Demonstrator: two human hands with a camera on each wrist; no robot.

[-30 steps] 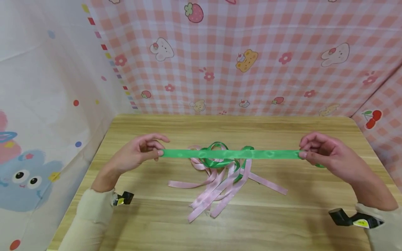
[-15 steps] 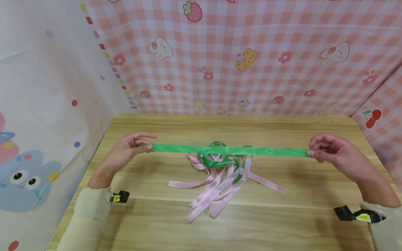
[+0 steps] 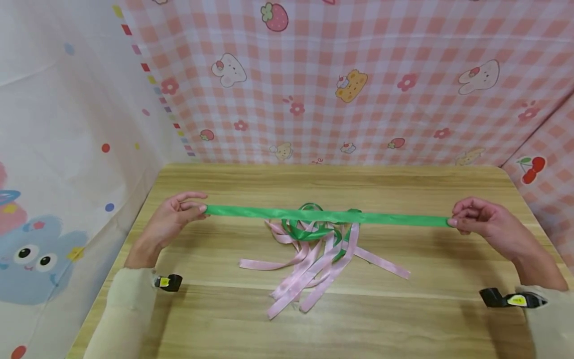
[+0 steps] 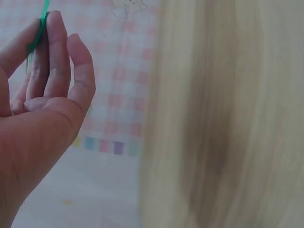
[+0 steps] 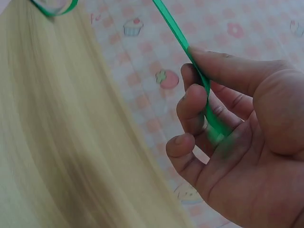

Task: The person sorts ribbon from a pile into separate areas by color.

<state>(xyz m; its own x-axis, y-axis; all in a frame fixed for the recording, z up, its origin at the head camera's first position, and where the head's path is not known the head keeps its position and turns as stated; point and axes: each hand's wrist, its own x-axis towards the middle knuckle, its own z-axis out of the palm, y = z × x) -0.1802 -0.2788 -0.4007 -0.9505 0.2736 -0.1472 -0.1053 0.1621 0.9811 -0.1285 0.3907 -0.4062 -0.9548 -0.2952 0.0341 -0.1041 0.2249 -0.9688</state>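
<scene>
A green satin ribbon (image 3: pixel 287 215) is stretched nearly straight between both hands, above the table. My left hand (image 3: pixel 172 219) pinches its left end between thumb and fingers; the left wrist view shows the ribbon (image 4: pixel 37 42) edge-on there. At the other end my right hand (image 3: pixel 489 227) pinches it, and in the right wrist view a short green tail (image 5: pixel 216 124) runs down into the palm. Below the taut ribbon lies a loose pile of pink ribbons (image 3: pixel 309 279) mixed with coiled green ribbon (image 3: pixel 309 233). The taut ribbon covers part of the pile's far side.
The wooden table (image 3: pixel 215 319) carries the pile near its middle. Behind it hangs a pink checked cloth (image 3: pixel 287 75), with a white printed cloth (image 3: pixel 76 124) on the left. Black wrist cameras (image 3: pixel 511 299) sit on both sleeves.
My hands have moved apart, the left one leftward and the right one rightward. A longer stretch of green ribbon now spans between them. The pile on the table has stayed put.
</scene>
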